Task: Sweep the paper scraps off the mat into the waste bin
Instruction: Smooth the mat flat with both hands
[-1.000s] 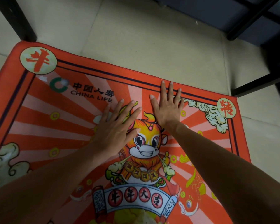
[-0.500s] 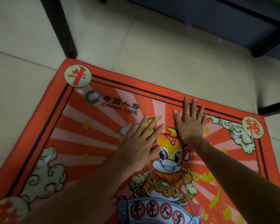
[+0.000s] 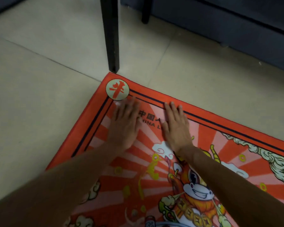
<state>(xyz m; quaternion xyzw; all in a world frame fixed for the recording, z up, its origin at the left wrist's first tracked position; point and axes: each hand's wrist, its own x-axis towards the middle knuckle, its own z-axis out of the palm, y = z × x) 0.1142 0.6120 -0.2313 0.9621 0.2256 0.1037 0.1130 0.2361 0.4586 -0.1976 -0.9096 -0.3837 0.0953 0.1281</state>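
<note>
A red mat (image 3: 236, 126) printed with a cartoon ox and rays lies on the tiled floor. My left hand (image 3: 125, 125) lies flat on it with straight fingers, fingertips near the round emblem in the mat's far left corner; it is blurred. My right hand (image 3: 175, 126) lies flat beside it, fingertips touching the dark border stripes. A small pale scrap (image 3: 117, 103) shows at the left fingertips; whether it is paper I cannot tell. No waste bin is in view.
A black furniture leg (image 3: 111, 35) stands on the beige tiles right at the mat's far left corner. A second dark leg (image 3: 147, 10) and a dark blue cabinet base (image 3: 220, 27) run along the back right. Bare floor (image 3: 31, 95) lies left of the mat.
Both flat hands have slid across the mat from its middle by the ox's head toward the far left corner. The view has turned left with them.
</note>
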